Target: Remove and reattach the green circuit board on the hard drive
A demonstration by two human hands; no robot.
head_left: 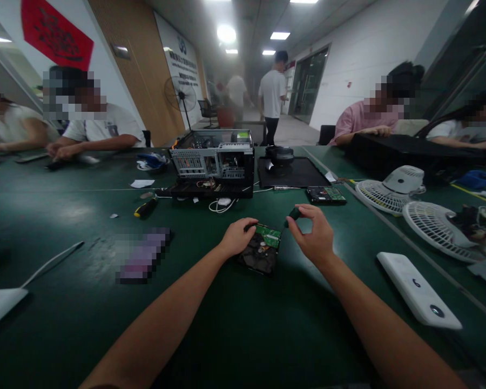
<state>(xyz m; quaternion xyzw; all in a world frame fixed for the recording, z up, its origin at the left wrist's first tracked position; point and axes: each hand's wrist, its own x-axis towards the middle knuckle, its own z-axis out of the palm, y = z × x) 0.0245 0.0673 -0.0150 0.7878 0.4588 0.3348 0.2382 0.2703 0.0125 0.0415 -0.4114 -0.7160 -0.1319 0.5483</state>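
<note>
A hard drive (261, 254) with a green circuit board and a black metal body lies before me on the green table. My left hand (240, 237) is closed on its left edge, the thumb and fingers near its far corner. In my right hand (316, 232), a small screwdriver (294, 215) with a dark green handle is pinched between thumb and fingers. Its thin shaft points down towards the drive's right edge; whether the tip touches, I cannot tell. A second hard drive (326, 195) rests farther back on the right.
An opened computer case (213, 162) stands at the back middle, beside a black panel (308, 174). A yellow-black screwdriver (146, 207) and a blurred phone-like slab (146, 255) lie left. White fan grilles (433, 221) and a white power bank (417, 289) lie right. Several people sit around the table.
</note>
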